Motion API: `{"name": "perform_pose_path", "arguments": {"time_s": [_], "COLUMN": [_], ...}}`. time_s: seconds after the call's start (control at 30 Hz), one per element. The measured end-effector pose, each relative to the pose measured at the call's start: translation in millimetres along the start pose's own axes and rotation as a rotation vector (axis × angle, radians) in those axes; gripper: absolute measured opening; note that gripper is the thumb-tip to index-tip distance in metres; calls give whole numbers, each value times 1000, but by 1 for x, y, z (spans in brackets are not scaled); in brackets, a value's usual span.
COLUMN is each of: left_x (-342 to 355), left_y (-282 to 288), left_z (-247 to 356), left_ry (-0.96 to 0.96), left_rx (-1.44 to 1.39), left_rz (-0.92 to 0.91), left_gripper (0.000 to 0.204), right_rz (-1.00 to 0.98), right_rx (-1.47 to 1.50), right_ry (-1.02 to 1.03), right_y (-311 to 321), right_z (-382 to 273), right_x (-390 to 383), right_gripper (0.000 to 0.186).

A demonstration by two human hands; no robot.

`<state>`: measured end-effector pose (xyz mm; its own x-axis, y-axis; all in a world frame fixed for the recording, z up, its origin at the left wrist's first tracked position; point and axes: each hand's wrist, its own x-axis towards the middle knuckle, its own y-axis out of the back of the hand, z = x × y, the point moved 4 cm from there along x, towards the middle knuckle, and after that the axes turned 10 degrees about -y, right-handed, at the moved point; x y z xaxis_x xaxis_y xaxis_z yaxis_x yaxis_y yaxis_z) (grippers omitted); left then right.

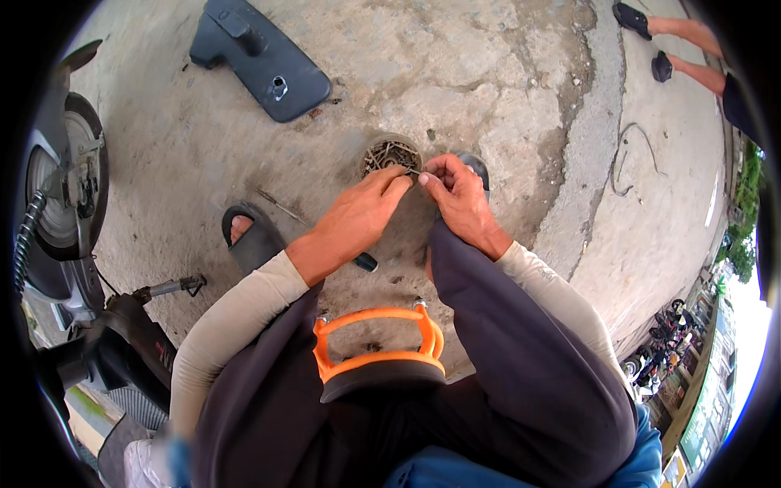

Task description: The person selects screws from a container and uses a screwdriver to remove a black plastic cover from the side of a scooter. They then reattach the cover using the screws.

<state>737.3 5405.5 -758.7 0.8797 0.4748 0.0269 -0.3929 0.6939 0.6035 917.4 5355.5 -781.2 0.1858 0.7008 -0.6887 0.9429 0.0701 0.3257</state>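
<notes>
Beside a round, fastener-filled tub (365, 166), left hand (355, 213) and right hand (462, 202) pinch a slim metal piece (413, 171). Far-left black plastic panel (264, 61) lies unmounted.

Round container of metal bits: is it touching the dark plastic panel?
Apart: the head view shows concrete plainly between the round container and the dark plastic panel.
</notes>
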Motion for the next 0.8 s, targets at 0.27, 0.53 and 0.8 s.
{"name": "perform_pose_path", "arguments": {"time_s": [0.27, 0.53, 0.8], "left_x": [-5, 21, 25], "left_y": [16, 1, 9], "left_z": [-24, -37, -45], "left_ry": [70, -50, 212], "left_rx": [120, 347, 3], "left_rz": [6, -134, -44], "left_gripper": [80, 105, 108], "right_rz": [-73, 153, 270], "right_rx": [310, 345, 954], "right_ry": [-67, -5, -48], "right_y": [5, 56, 107], "right_z": [19, -9, -7], "right_x": [-3, -38, -112], "right_gripper": [20, 10, 10]}}
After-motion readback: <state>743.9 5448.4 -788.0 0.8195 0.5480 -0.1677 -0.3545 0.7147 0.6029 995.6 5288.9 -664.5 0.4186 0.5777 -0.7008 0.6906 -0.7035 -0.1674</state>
